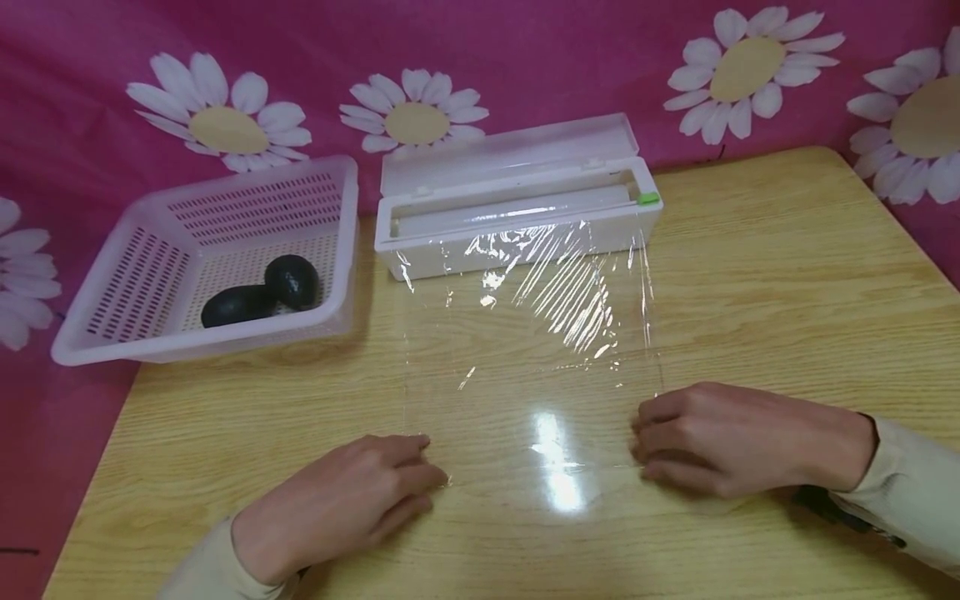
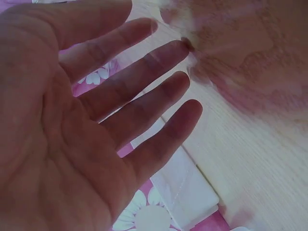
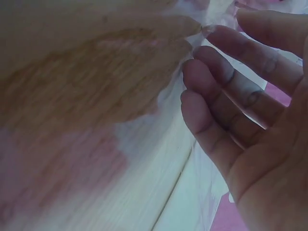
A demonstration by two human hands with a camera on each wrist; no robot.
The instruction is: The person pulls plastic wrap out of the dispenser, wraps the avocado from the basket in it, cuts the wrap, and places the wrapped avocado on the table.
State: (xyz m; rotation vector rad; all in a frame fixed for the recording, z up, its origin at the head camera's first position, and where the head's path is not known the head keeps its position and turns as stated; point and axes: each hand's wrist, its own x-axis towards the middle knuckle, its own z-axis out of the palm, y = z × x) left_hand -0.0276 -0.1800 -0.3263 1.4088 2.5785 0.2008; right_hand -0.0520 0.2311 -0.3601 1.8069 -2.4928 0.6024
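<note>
A sheet of clear plastic wrap [image 1: 573, 308] runs from a white wrap dispenser [image 1: 517, 221] toward me, over the wooden table. At its near left corner my left hand [image 1: 352, 496] touches the film with the fingertips; the left wrist view shows these fingers [image 2: 139, 96] straight and spread. My right hand [image 1: 712, 437] is at the near right corner, fingertips against the film's edge. Its fingers [image 3: 211, 115] are loosely bent in the right wrist view, the thumb apart from them. Inside the dispenser, whose lid [image 1: 517, 154] stands raised, lies the wrap roll [image 1: 517, 210].
Left of the dispenser stands a white plastic basket [image 1: 90, 346] with two dark, smooth oval objects [image 1: 292, 282] in it. A green slider [image 1: 648, 198] sits at the dispenser's right end. Behind the table [image 1: 787, 275] hangs a magenta cloth [image 1: 555, 58] with daisies.
</note>
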